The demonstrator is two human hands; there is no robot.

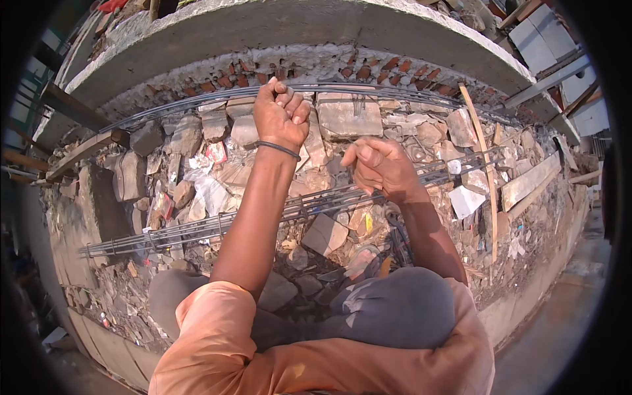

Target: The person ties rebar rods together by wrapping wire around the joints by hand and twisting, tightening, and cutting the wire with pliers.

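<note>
My left hand (283, 117) is raised palm up with its fingers curled closed, in front of the far bundle of steel bars (191, 102). A black band circles that wrist. Lower and to the right, my right hand (383, 168) is closed too, its thumb pressed to the curled fingers, just above the near bundle of steel bars (178, 235). Whatever either hand holds, if anything, is hidden or too thin to make out. Small dark ties or rings cross the near bundle at intervals. Several thin dark wires (359, 104) lie on a stone block between the hands.
Broken stone and rubble (187, 135) cover the ground. A narrow wooden strip (486, 171) crosses the bars at the right. Behind runs a concrete beam (296, 33) above exposed brick. A timber (85, 155) lies at left. My bent knees (401, 306) are close below the near bars.
</note>
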